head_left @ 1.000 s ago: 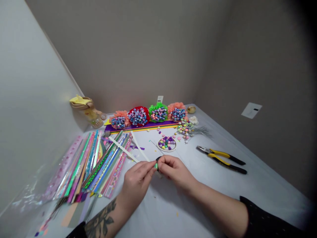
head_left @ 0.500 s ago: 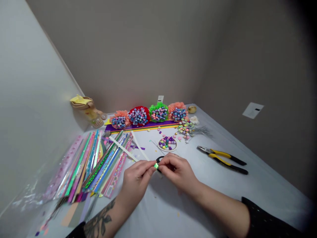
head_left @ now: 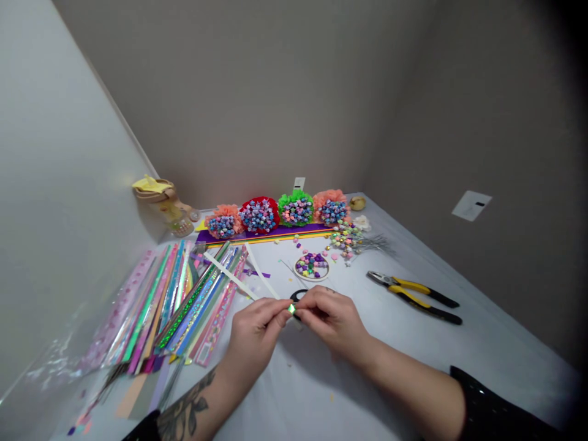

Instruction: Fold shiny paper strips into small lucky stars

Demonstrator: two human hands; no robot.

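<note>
A small shiny green folded paper piece, perhaps a paper star, is pinched between the fingertips of both hands. My left hand grips it from the left with thumb and forefinger. From the right, my right hand holds its other side, fingers curled in. Just behind the fingers lies a black looped handle, partly covered by my right hand. Beyond it a round dish holds several small purple, pink, yellow and green paper stars. Pale paper strips lie to the left of the dish.
Packs of colourful paper strips spread over the left side. Yellow-and-black pliers lie at right. Star-filled bouquets line the back near the wall. Loose stars and thin wires sit back right; a tan cup-like container stands back left.
The hands stay together on the green piece. My right fingers have shifted slightly around it, showing more of the black handle behind. The view has moved a little.
</note>
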